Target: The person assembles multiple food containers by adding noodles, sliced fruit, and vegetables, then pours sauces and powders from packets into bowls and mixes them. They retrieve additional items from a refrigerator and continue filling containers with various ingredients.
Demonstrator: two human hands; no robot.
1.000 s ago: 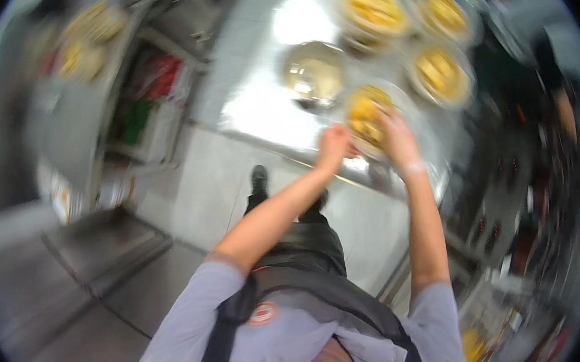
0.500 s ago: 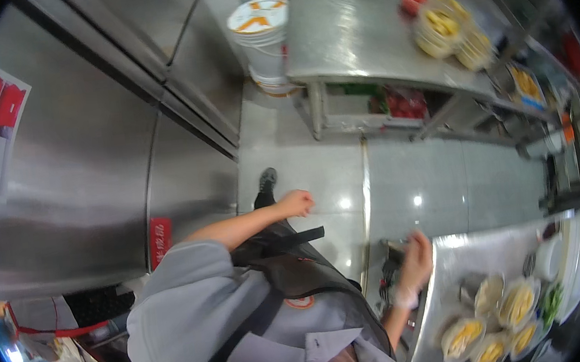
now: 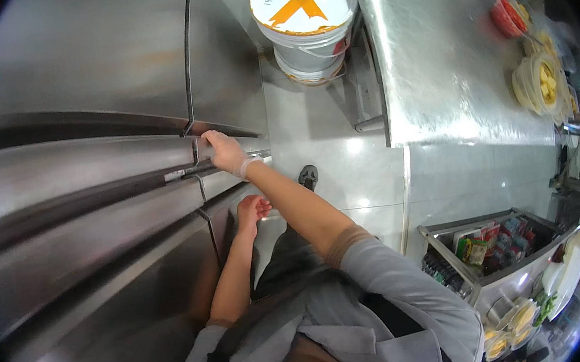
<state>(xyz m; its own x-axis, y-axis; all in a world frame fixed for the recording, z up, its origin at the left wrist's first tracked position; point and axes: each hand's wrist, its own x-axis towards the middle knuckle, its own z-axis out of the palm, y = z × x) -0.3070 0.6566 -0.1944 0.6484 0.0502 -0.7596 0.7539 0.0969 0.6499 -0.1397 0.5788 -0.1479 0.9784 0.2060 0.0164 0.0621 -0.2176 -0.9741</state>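
My right hand [image 3: 224,153], in a clear thin glove, reaches across to the left with its fingers hooked onto the edge of a stainless-steel refrigerator door [image 3: 102,166]. The fingertips are partly hidden behind that edge. My left hand [image 3: 253,209] hangs a little below it, in front of the lower steel door [image 3: 142,326]. Its fingers are loosely bent and slightly apart, and nothing shows in them.
White lidded buckets [image 3: 304,8] with orange tape stand stacked beyond the refrigerator. A steel table [image 3: 433,57] at the right bears a tub of yellow chunks [image 3: 540,84] and a red bowl [image 3: 509,15]. An open drawer [image 3: 497,243] of packets stands lower right.
I have turned left and come closer to the refrigerator. My right hand has swung from beside the lower-right counter over to the door edge and taken hold. The drawer of packets has come into view.
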